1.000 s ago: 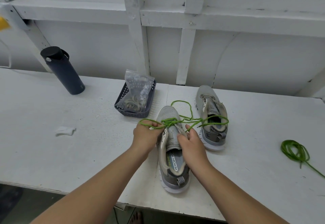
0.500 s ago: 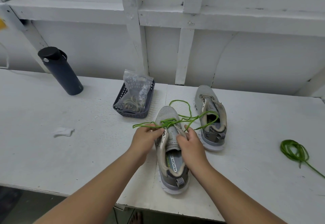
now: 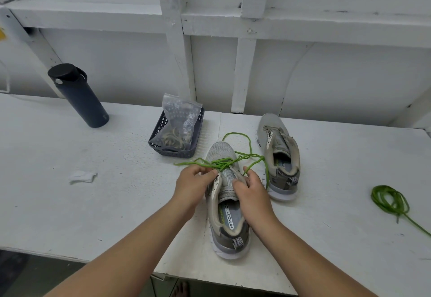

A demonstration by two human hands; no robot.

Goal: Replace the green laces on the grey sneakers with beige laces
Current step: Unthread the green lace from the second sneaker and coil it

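Observation:
A grey sneaker [image 3: 227, 217] lies toe-away in front of me, with a green lace [image 3: 242, 156] still threaded near its toe and loose ends trailing left and right. My left hand [image 3: 192, 184] pinches the lace at the shoe's left eyelets. My right hand [image 3: 253, 188] grips the shoe's right eyelet edge and tongue. A second grey sneaker [image 3: 278, 154] without a lace stands behind to the right. A coiled green lace [image 3: 390, 199] lies far right. Beige laces in a clear bag [image 3: 180, 124] sit in a dark basket [image 3: 173, 153].
A dark bottle [image 3: 78, 96] stands at the back left. A scrap of white paper [image 3: 82, 176] lies on the white table [image 3: 93, 203] left of my hands. The table's front edge runs just below the near shoe's heel. A white wall closes the back.
The green lace's loops have shrunk and drawn in toward the near shoe's toe. My left hand has shifted slightly right to the eyelets; my right hand stays on the shoe.

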